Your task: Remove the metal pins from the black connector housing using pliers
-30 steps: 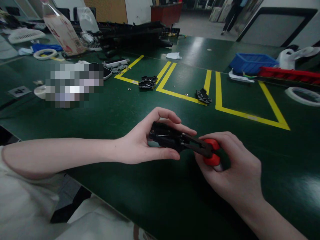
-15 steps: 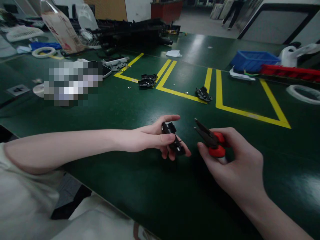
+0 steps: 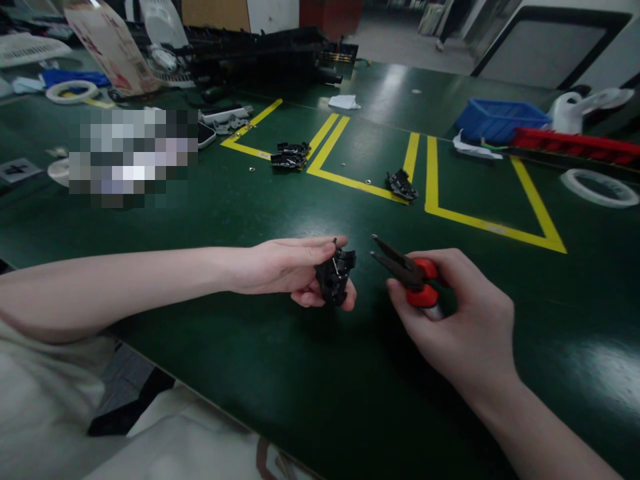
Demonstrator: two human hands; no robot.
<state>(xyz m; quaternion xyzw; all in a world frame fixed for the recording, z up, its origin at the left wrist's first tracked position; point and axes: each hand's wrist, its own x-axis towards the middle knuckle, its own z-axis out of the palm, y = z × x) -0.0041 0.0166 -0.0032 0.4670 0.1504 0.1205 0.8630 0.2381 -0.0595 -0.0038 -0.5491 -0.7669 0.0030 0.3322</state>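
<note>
Green across the whole table (image 3: pixel 300 380), glossy where light falls. Toward the back left, a dark heap of long black parts (image 3: pixel 260 57). Nearer the middle, yellow tape outlines (image 3: pixel 432 177) stuck to the surface, three in a row. At the right, a long red strip (image 3: pixel 575 147) just in front of a blue bin (image 3: pixel 500 123); at the far left, a pale printed container (image 3: pixel 113 50), leaning.

Over the near part of the table, right hand (image 3: pixel 465 313) curled round the red handles of pliers (image 3: pixel 414 277), tips parted and aimed toward the other hand, touching nothing. Opposite, left hand (image 3: pixel 285 267) gripping a black part (image 3: pixel 336 277), thumb along the near face, fingertips showing below and behind; short gap between part and pliers.

Smaller, near the right edge, a white tape ring (image 3: pixel 569 183), flat. Beyond the hands, two groups of black pieces: one (image 3: pixel 290 155) touching the left outline, the other (image 3: pixel 401 185) across a corner of the middle outline. Tiniest of all, bright metal bits (image 3: pixel 368 181), too small for detail.
</note>
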